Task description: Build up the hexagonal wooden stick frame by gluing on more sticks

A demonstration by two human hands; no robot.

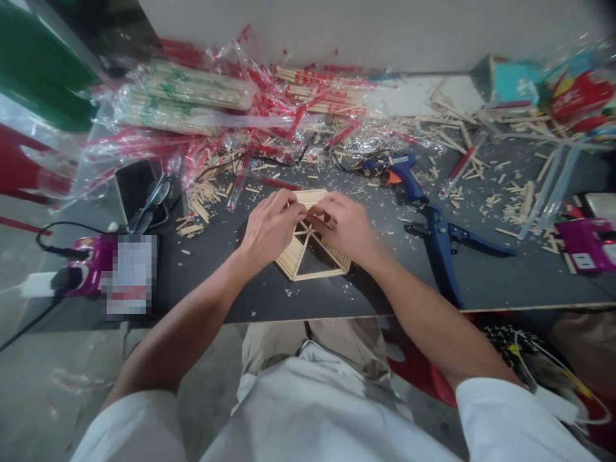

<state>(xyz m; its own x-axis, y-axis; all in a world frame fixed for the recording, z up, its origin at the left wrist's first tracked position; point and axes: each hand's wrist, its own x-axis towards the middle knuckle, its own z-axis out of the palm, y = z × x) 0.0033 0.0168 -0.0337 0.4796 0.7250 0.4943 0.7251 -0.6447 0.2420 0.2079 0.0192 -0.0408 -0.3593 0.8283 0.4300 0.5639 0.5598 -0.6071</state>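
Centrally, head view: frame (301,260) of sticks lies flat near front edge of worktop (505,282), triangular opening toward that edge. Left hand (272,224) curled over frame's far-left part, fingertips clamped on it. Right hand (344,226) close beside, thumb and fingers pinched on thin sticks at frame's middle. Loose piece in pinch: cannot tell, blurred. Glue gun (404,174) right of hands, toward back. Cutter (445,247) nearer front edge, handles splayed. Phone (136,189) and glasses (154,199) toward left edge. Stick packs (192,96) at back-left corner. Offcuts (202,202) scattered.
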